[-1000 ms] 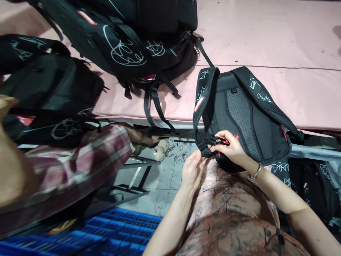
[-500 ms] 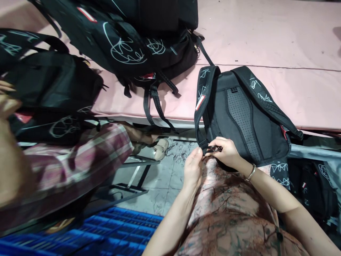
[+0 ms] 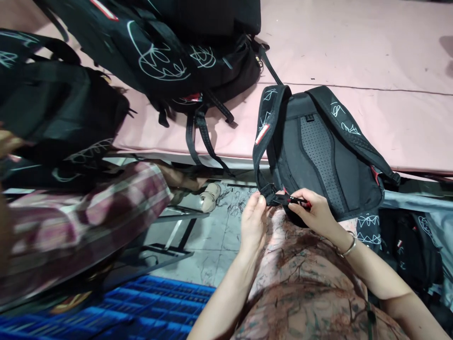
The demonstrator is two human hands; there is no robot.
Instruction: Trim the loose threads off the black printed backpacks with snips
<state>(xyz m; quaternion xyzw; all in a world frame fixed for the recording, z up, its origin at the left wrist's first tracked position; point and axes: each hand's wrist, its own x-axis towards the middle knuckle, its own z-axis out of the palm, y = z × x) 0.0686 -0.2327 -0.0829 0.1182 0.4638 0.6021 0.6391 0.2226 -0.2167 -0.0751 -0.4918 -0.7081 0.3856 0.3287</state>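
Observation:
A black backpack [image 3: 320, 141] leans against the pink table's edge and my lap, its padded back panel facing up. My left hand [image 3: 252, 222] pinches the lower end of its left shoulder strap [image 3: 261, 160], close to the dark strap adjuster [image 3: 268, 190]. In my right hand [image 3: 314, 211] are small black and red thread snips [image 3: 283, 199], fingers wrapped round the handles. Their tip points left and lies against the strap end beside my left fingertips. Whether the blades touch a thread is too small to tell.
More black backpacks [image 3: 159, 56] lie on the pink table [image 3: 354, 47] at the upper left. At the left, a person in a plaid garment [image 3: 134, 189] sits by another backpack [image 3: 67, 104]. A blue plastic crate [image 3: 155, 302] stands below. Dark thread scraps litter the floor [image 3: 208, 245].
My right hand has shifted slightly right and down, and more of the snips now shows. The strap end is still in my left hand. The other person's arm has moved left, partly out of view.

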